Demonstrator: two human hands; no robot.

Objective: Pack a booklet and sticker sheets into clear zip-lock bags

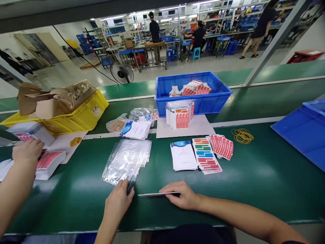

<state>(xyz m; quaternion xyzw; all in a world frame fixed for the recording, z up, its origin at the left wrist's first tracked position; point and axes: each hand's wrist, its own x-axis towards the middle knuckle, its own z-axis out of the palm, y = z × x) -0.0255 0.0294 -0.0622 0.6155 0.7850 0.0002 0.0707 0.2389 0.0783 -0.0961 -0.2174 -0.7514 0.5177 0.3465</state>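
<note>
My left hand [117,202] pinches the near corner of a clear plastic bag on a fanned pile of bags [127,157]. In my right hand [182,196] is a thin set of printed papers [152,195], held nearly edge-on, so its printed face is hidden. Beyond that hand lie a stack of white leaflets with blue tops [183,156], a stack of multicoloured sticker sheets [207,154] and a spread of red-and-white label cards [222,145]. More leaflets [137,129] rest behind the bags.
A blue bin [193,101] holds packed sets; filled bags [179,115] stand before it on cardboard [200,127]. Yellow rubber bands [242,136] lie to the right, near another blue bin [302,132]. At left, a co-worker's hand [27,149] touches stacked papers beside a yellow crate [83,113].
</note>
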